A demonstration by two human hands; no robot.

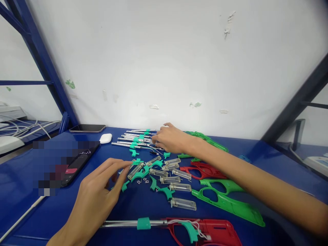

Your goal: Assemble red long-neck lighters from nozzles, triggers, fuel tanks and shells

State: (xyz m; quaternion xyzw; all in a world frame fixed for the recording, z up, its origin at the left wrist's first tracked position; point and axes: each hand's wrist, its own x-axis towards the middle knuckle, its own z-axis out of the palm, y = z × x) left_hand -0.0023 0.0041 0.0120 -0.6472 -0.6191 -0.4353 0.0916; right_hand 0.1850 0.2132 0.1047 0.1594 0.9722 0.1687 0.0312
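My left hand (98,189) has its thumb and index finger brought together in a pinch beside a teal trigger (137,161) and clear lighter fuel tanks (135,171); whatever is between the fingertips is hidden. Further back, my right hand (173,138) reaches over the wired ends of several metal lighter tubes (135,139) with teal collars. Its fingers are bent, and I cannot make out what they hold. In front lies a red lighter half-shell (217,229) with a metal tube (123,223), a teal trigger (191,231) and white wires laid in it.
Green half-shells (230,203) and a red half-shell (210,169) lie under and around my right forearm. On the left are a phone (82,164), another phone (87,128), a white earbud case (106,138) and a cable (23,218). A white wall (164,68) closes off the back.
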